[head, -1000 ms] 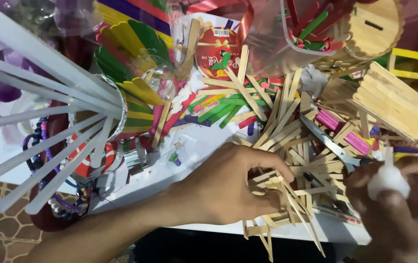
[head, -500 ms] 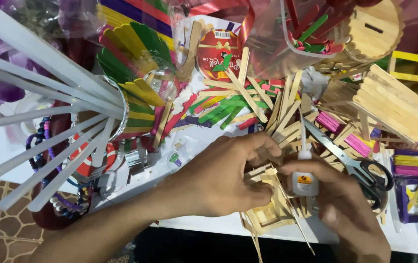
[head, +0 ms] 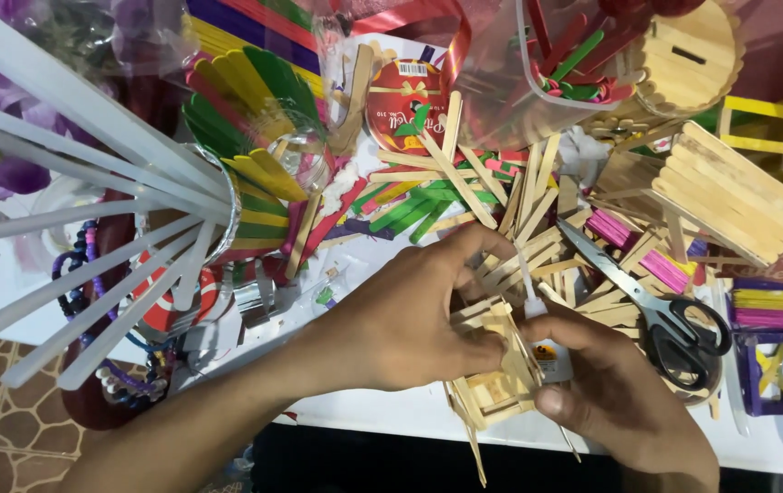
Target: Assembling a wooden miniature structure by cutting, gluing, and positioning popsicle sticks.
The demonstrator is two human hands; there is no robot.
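Observation:
My left hand grips a small model built of plain wooden craft sticks over the near edge of the white table. My right hand holds a small white glue bottle upright, its thin nozzle pointing up beside my left fingers and touching the stick model. Loose plain and coloured craft sticks lie scattered right behind both hands.
Black-handled scissors lie just right of my hands. A stick-built block and round stick box sit at the back right, a red ribbon spool at the back middle. White rods in a cup fan out at left.
My right hand came in from the right edge with the glue bottle and now rests against the stick model. My left hand shifted its grip slightly on the model.

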